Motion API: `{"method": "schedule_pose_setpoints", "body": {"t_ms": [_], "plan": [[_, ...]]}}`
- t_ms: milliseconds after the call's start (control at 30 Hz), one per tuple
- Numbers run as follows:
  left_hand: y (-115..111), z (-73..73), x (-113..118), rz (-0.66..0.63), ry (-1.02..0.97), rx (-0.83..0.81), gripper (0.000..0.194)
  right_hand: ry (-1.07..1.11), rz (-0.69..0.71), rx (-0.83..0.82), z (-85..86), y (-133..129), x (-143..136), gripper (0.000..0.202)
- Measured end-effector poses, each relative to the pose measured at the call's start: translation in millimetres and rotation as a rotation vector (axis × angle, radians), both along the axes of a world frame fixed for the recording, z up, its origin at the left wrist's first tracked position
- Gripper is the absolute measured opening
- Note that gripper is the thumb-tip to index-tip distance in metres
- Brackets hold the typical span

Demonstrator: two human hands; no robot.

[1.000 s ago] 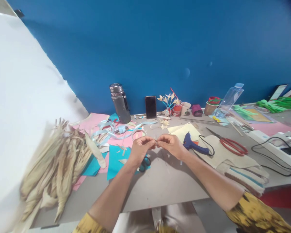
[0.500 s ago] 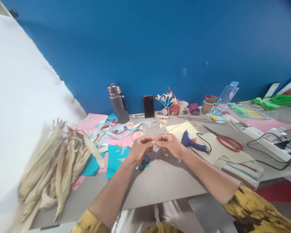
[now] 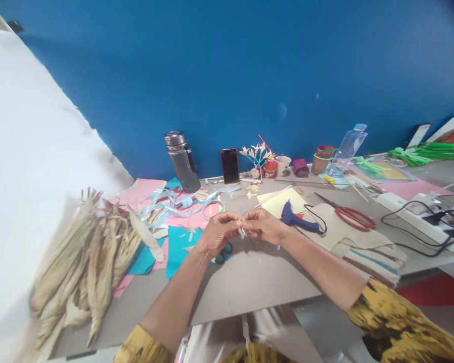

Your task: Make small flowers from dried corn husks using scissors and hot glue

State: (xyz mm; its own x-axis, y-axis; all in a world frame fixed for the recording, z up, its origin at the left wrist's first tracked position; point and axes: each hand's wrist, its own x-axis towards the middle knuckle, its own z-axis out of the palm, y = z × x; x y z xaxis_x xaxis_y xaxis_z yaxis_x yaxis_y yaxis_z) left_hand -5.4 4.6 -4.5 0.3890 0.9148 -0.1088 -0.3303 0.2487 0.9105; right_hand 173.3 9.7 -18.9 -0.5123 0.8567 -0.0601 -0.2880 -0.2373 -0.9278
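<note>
"How does the thing in your hands look?"

"Your pale strip (image 3: 243, 232) is thin and small, a whitish strand with a loose bit hanging below your fingertips. The rest is covered, so its full shape can't be told."

"And where is it?"

"Over the counter (image 3: 255, 282), in front of you, in the narrow gap where your two hands come together."

"What are the fingers doing?"

"On your left hand (image 3: 217, 233), thumb and forefinger are pressed together, pinching the strip from one side. On your right hand (image 3: 264, 227), they pinch it from the other, so the fingertips nearly meet. Your other fingers are curled in, none spread wide."

"Anything close by?"

"The blue glue gun (image 3: 301, 223) lies just beside your right hand, with yellow paper (image 3: 282, 201) behind it. To the left of your left hand, you have blue paper (image 3: 179, 247) lying flat."
</note>
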Motion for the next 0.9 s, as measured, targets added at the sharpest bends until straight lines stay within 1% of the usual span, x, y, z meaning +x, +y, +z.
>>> {"method": "schedule_pose_setpoints", "body": {"t_ms": [100, 167, 267, 333, 433, 500, 567, 633, 700, 767, 900], "plan": [[0.9, 0.8, -1.0, 0.025, 0.012, -0.019, 0.032, -0.070, -0.055, 0.071, 4.9, -2.5, -1.8, 0.032], [2.5, 0.2, -1.9, 0.063, 0.009, -0.029, 0.031, -0.164, -0.115, 0.153, 7.0, -4.1, -2.9, 0.031], [5.0, -1.6, -2.9, 0.108, 0.012, -0.024, 0.028, -0.324, -0.175, 0.282, 6.8, -6.0, -4.2, 0.029], [5.9, -2.8, -3.2, 0.129, 0.024, -0.011, 0.026, -0.374, -0.183, 0.313, 5.5, -6.9, -5.4, 0.027], [5.4, -3.5, -3.3, 0.169, 0.036, -0.005, 0.024, -0.394, -0.199, 0.288, 4.0, -7.1, -7.5, 0.022], [4.4, -2.9, -3.4, 0.158, 0.030, -0.013, 0.024, -0.375, -0.214, 0.241, 4.0, -6.5, -8.1, 0.019], [3.2, -1.7, -3.6, 0.100, 0.018, -0.022, 0.028, -0.295, -0.210, 0.174, 4.3, -5.2, -7.7, 0.019], [2.0, -0.4, -3.9, 0.028, 0.011, -0.015, 0.037, -0.197, -0.186, 0.113, 4.6, -3.8, -6.5, 0.020], [0.9, 0.8, -4.0, -0.012, 0.015, 0.005, 0.038, -0.134, -0.162, 0.090, 4.5, -2.8, -5.5, 0.023], [-0.1, 2.0, -4.0, -0.011, 0.026, 0.017, 0.035, -0.113, -0.146, 0.090, 4.3, -2.3, -5.3, 0.025], [-1.1, 4.6, -3.9, 0.038, 0.032, 0.014, 0.033, -0.132, -0.136, 0.091, 3.0, -2.5, -6.3, 0.025]]}}
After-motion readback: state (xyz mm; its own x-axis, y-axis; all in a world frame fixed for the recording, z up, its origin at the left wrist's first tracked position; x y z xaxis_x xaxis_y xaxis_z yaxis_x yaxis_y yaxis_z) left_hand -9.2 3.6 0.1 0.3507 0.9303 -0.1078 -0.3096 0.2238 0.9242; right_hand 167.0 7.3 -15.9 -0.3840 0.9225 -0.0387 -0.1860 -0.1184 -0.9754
